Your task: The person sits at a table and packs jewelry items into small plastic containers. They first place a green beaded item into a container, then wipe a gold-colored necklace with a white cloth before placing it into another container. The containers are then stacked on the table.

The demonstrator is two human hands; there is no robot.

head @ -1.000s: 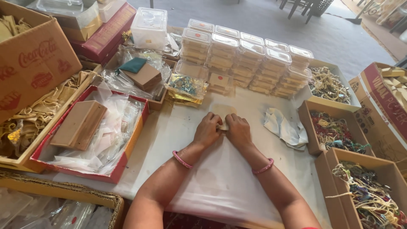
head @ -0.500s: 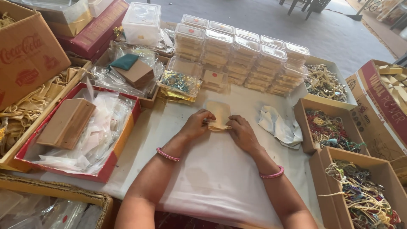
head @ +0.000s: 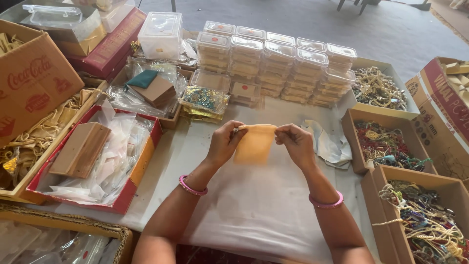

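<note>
A small orange cloth pouch (head: pixel 254 144) hangs upright above the white table cover (head: pixel 259 210). My left hand (head: pixel 223 143) pinches its top left corner and my right hand (head: pixel 294 142) pinches its top right corner, stretching the mouth between them. Both wrists wear pink bangles. Crumpled clear bags (head: pixel 328 143) lie just right of my right hand.
Stacks of clear plastic boxes (head: pixel 283 63) stand at the back. Cardboard boxes of beaded jewellery (head: pixel 391 142) line the right side. On the left, a red tray (head: pixel 141 168) holds plastic sleeves and a wooden box (head: pixel 80 149); gold pouches (head: pixel 34 137) fill another box.
My hands have lifted off the table and spread apart, and the folded pouch now hangs opened out between them. The view has shifted slightly.
</note>
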